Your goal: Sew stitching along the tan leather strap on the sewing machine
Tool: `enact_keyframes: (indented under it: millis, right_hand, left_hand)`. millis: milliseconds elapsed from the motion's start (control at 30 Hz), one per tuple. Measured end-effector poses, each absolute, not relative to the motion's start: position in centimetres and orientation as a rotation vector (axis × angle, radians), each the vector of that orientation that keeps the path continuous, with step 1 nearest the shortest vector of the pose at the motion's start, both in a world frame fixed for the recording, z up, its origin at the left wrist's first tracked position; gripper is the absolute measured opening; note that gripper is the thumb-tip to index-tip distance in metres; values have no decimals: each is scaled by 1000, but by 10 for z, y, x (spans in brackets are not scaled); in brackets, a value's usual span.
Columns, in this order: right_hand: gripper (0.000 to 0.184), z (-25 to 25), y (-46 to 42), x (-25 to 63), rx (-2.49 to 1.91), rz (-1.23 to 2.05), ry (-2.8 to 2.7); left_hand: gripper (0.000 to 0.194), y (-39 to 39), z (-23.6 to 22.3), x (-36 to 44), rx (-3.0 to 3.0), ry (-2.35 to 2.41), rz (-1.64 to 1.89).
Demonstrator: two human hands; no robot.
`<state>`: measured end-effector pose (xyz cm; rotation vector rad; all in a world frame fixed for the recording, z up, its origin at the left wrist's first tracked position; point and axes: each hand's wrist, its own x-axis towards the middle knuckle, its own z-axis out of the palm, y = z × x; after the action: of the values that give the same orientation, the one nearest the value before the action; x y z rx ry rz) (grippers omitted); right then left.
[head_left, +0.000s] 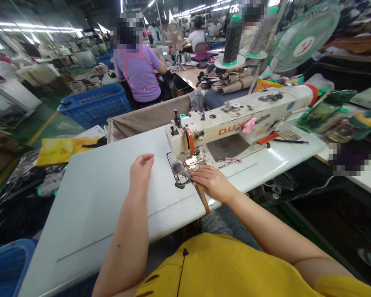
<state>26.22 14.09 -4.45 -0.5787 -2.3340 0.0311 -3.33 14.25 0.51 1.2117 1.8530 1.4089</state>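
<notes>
Yellow shirt (222,268), right hand (213,183) partly covering tan strap (203,197)

You wear a mustard-yellow top (222,268) with a thin dark cord (181,274) down its front and short dark slits (151,279) beside it; its short sleeve (343,287) leaves your forearms (275,235), left hand (142,170) and right hand (213,183) bare.

Head-worn view, facing forward and down

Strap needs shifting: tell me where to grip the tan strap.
Grip the tan strap by its free tail near the table edge, coming from the near side, past the right hand. That narrow length hangs clear of the hands, while the other end runs under the fingers toward the sewing machine.
</notes>
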Motion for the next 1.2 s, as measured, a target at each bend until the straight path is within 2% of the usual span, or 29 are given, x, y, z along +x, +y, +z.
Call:
enact_keyframes:
  millis: [267,400,600,1200]
  right_hand:
    - [20,-46,142,263,-566,79,-2334]
    - [20,-45,143,264,-569,99,-2327]
    - [19,-49,145,264,-641,198,-2308]
    - [33,-45,142,265,-668,248,-2400]
  left_hand:
    - [39,68,-6,55,1002,1231,1058]
    - [51,49,-15,83,847,1081,1022]
    - [42,36,-2,86,977,973,748]
    - [22,13,72,87,1216,851,877]
